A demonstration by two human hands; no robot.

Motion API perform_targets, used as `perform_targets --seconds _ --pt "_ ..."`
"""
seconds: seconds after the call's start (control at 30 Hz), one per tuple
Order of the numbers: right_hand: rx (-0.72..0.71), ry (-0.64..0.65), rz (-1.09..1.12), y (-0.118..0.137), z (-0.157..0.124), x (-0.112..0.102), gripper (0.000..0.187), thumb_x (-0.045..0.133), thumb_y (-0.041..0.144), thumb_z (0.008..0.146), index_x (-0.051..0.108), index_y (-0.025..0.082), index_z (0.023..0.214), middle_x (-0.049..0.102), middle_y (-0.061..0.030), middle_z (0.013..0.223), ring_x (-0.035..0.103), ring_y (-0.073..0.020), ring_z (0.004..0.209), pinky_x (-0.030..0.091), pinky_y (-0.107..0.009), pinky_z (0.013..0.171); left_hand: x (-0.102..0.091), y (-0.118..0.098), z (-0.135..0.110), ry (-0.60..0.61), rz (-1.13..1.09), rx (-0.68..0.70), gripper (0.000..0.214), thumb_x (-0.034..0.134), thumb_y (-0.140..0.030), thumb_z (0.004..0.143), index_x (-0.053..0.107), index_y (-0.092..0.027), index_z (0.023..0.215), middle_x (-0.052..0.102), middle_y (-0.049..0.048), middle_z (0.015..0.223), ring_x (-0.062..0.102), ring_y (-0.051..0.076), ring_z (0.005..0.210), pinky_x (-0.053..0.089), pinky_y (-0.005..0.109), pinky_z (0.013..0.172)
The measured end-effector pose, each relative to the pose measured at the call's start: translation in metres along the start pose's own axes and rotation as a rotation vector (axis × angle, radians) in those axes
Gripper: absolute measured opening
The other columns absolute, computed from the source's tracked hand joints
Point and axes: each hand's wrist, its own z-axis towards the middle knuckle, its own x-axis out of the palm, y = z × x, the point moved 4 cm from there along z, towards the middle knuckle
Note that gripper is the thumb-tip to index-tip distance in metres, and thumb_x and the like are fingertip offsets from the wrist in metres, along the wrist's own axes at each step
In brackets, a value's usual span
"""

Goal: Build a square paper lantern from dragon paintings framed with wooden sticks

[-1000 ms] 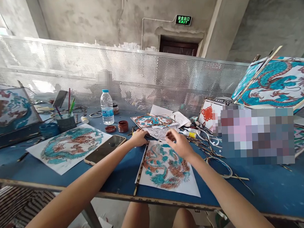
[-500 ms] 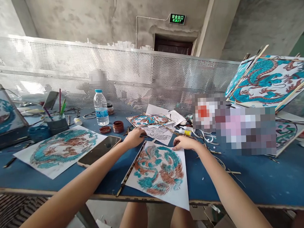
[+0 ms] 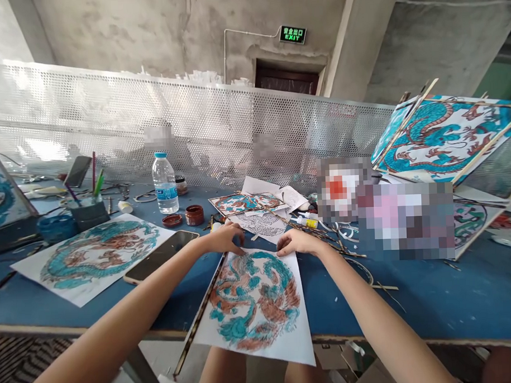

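Observation:
A white sheet painted with a teal and brown phoenix (image 3: 253,303) lies in front of me, its near edge hanging over the blue table's front edge (image 3: 411,334). My left hand (image 3: 224,238) grips the sheet's far left corner, fingers closed on it. My right hand (image 3: 297,242) pinches the far right corner. A thin dark bamboo stick (image 3: 199,316) runs along the sheet's left side and juts past the table edge.
A phone (image 3: 159,256) and a dragon painting (image 3: 92,256) lie to the left. A water bottle (image 3: 164,183), paint jars (image 3: 193,214), a brush cup (image 3: 87,207), more painted sheets (image 3: 247,203) and a glue tube (image 3: 304,222) sit further back. A dragon kite (image 3: 446,134) leans at right. A perforated metal screen (image 3: 194,121) backs the table.
Both hands took hold of the phoenix sheet's far corners and pulled it toward me, so it now overhangs the table edge. The stick slid along with it.

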Motion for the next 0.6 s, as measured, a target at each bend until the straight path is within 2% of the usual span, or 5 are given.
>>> perform_targets --seconds 0.13,0.27,0.33,0.47,0.6 --pt "0.105 -0.159 -0.142 0.000 -0.005 -0.014 0.022 0.070 0.038 0.064 0.070 0.019 0.076 0.069 -0.0015 0.079 0.062 -0.0170 0.074 0.044 -0.023 0.065 -0.004 0.005 -0.002 0.011 0.008 -0.002 0.035 0.068 -0.049 0.060 0.069 -0.021 0.080 0.057 0.0059 0.100 0.045 0.027 0.103 0.036 0.032 0.089" --pt "0.338 -0.530 -0.362 -0.009 -0.030 -0.061 0.023 0.060 0.036 0.074 0.068 0.019 0.088 0.067 -0.0093 0.097 0.060 -0.0255 0.092 0.042 -0.030 0.071 -0.006 0.004 -0.004 0.010 -0.017 -0.003 0.033 0.063 -0.049 0.065 0.069 -0.021 0.082 0.058 0.0061 0.099 0.047 0.025 0.102 0.035 0.032 0.091" --pt "0.460 -0.648 -0.440 -0.017 -0.046 -0.085 0.024 0.059 0.034 0.075 0.067 0.020 0.092 0.065 -0.0115 0.103 0.058 -0.0284 0.099 0.042 -0.032 0.073 -0.005 0.003 -0.004 0.020 -0.011 -0.010 0.037 0.061 -0.053 0.066 0.069 -0.021 0.082 0.058 0.0064 0.100 0.047 0.026 0.103 0.034 0.033 0.093" --pt "0.639 -0.650 -0.504 -0.036 -0.066 -0.111 0.022 0.065 0.033 0.068 0.068 0.018 0.084 0.067 -0.0121 0.096 0.062 -0.0282 0.090 0.043 -0.033 0.069 -0.001 0.003 -0.002 0.053 0.044 -0.031 0.047 0.059 -0.061 0.063 0.067 -0.019 0.083 0.056 0.0079 0.106 0.045 0.027 0.106 0.035 0.033 0.093" --pt "0.655 -0.569 -0.536 -0.047 -0.062 -0.110 0.018 0.072 0.033 0.061 0.069 0.020 0.074 0.069 -0.0080 0.087 0.063 -0.0245 0.084 0.043 -0.029 0.066 -0.006 0.005 -0.002 0.036 0.068 -0.036 0.042 0.063 -0.053 0.062 0.065 -0.018 0.083 0.059 0.0073 0.101 0.050 0.025 0.099 0.039 0.030 0.087"
